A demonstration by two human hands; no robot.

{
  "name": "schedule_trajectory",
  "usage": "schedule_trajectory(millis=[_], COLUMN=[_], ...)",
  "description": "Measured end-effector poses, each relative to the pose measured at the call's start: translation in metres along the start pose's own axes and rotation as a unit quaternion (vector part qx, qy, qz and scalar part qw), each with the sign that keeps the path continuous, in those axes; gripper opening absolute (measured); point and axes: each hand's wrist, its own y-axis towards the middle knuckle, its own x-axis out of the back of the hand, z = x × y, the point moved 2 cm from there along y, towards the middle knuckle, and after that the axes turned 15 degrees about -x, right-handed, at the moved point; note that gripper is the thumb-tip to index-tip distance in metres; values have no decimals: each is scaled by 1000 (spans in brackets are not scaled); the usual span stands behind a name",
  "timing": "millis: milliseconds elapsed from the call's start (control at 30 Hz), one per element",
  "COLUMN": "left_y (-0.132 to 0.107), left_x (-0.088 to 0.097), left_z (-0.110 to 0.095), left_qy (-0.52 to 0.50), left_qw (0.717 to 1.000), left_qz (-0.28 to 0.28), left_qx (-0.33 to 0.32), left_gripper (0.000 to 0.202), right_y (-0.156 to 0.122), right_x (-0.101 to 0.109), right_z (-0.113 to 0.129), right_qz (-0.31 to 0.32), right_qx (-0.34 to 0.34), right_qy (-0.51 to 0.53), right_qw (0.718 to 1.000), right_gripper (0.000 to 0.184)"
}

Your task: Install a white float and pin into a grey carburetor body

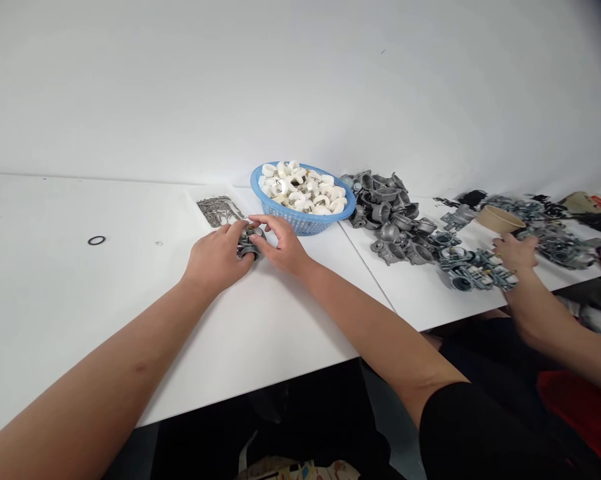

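A small die-cast carburetor body [249, 245] is grasped between both hands over the white table [80, 300], near its front edge. Dull grey metal is seen, with a round opening and a small brass-coloured fitting on top, though much of it is hidden by the fingers. It is gripped from one side by the left hand [216, 259] and from the other by the right hand [280, 243] – neither is released. A blue plastic basket [300, 223] of white plastic rings [300, 193] stands just beyond, beside a pile of bare grey castings [387, 217] and a bundle of steel pins [219, 211]. A black O-ring [97, 241] lies well apart – and a co-worker's hand [515, 253] is seen over assembled carburetors [473, 272].
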Motion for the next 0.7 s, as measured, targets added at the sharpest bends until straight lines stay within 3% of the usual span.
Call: schedule_trajectory(millis=[233,400,700], left_y=[-1,-1,-3], left_x=[8,8,7], left_z=[6,9,10], left_qy=[-46,-41,-34], left_qw=[999,999,998], left_qz=[6,7,-56], left_qx=[21,25,4], left_gripper=[47,43,33], right_y=[0,3,-3], right_x=[3,1,-1], right_z=[5,1,2], right_qz=[40,93,54], right_qx=[25,29,-37], right_qy=[-12,44,112], right_qw=[999,994,992], right_gripper=[36,39,45])
